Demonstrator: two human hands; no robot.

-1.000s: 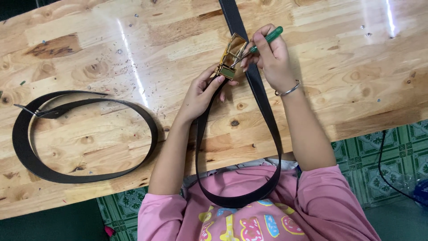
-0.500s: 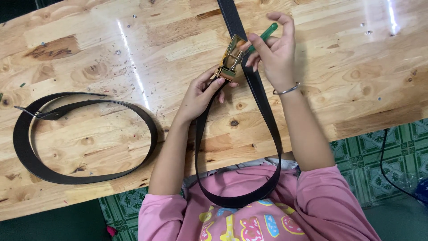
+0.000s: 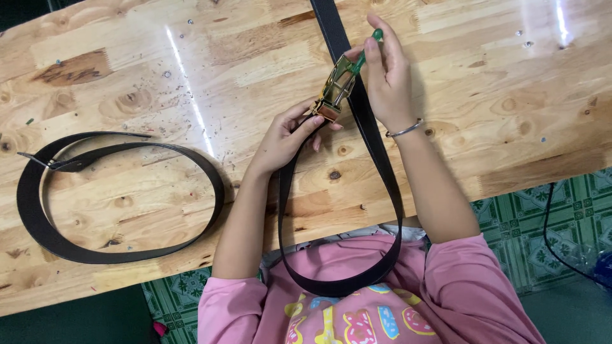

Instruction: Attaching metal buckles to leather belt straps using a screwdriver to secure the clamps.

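Fingers [image 3: 299,121] of the left hand [image 3: 284,140]: closed on the lower end of the gold buckle [image 3: 335,89], pinning it near the middle of the worktop [image 3: 478,83].

Head view, item by item.
- Right hand [image 3: 389,76]: fingers pinched shut around a small green-handled tool [image 3: 366,51], its tip at the buckle's upper end. Metal bangle [image 3: 405,130] on the wrist.
- Buckle: long axis slanted, lower end toward the left hand, upper end toward the far edge of the worktop and slightly right. Attached to the black belt [image 3: 376,159].
- Black belt: one length runs from the far edge past the buckle toward the person, loops over the pink shirt [image 3: 357,312] at the near edge, and returns up to the left hand.
- Second black belt [image 3: 210,178]: coiled flat in a wide oval at the left of the worktop, well apart from both hands.
- Black cable [image 3: 551,236]: on the green tiled floor [image 3: 529,223], right.
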